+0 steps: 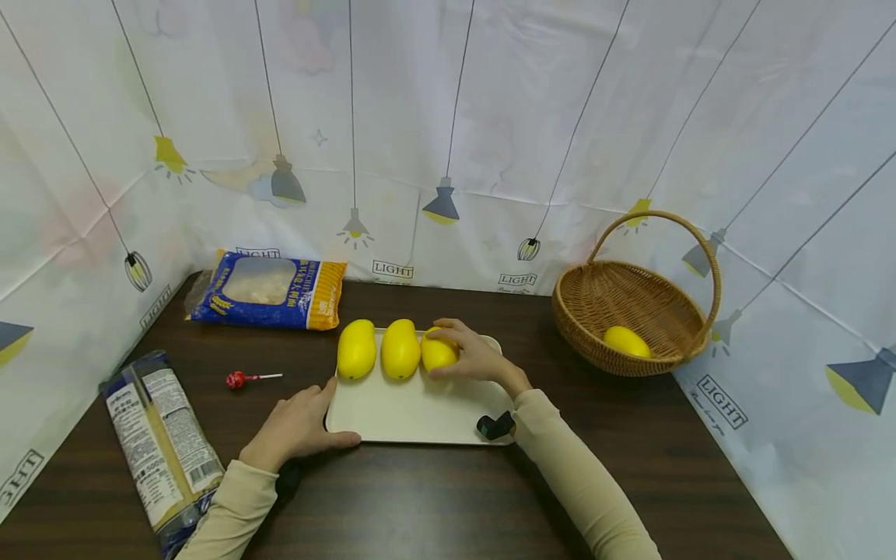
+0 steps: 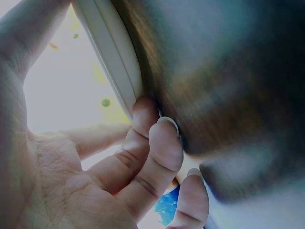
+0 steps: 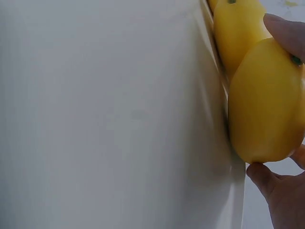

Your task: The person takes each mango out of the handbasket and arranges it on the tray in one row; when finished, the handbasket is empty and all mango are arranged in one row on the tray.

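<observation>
My right hand point(image 1: 470, 356) holds a yellow mango point(image 1: 439, 351) at the back of the white tray point(image 1: 420, 412), its thumb and fingers at opposite ends of the fruit. In the right wrist view that mango point(image 3: 267, 102) lies right along the tray's rim. Two more mangoes, a middle one point(image 1: 400, 350) and a left one point(image 1: 357, 350), sit in a row beside it on the tray. With thumb on the front edge and fingers on the left side, my left hand point(image 1: 301, 424) grips the tray's front left corner; its fingertips point(image 2: 166, 148) meet the rim in the left wrist view.
At the back right stands a wicker basket point(image 1: 581, 327) with a tall handle and one mango point(image 1: 626, 341) inside. A blue and yellow pasta bag point(image 1: 269, 292) lies at the back left, a long pasta packet point(image 1: 164, 443) at the left edge, and a red lollipop point(image 1: 238, 379) between them.
</observation>
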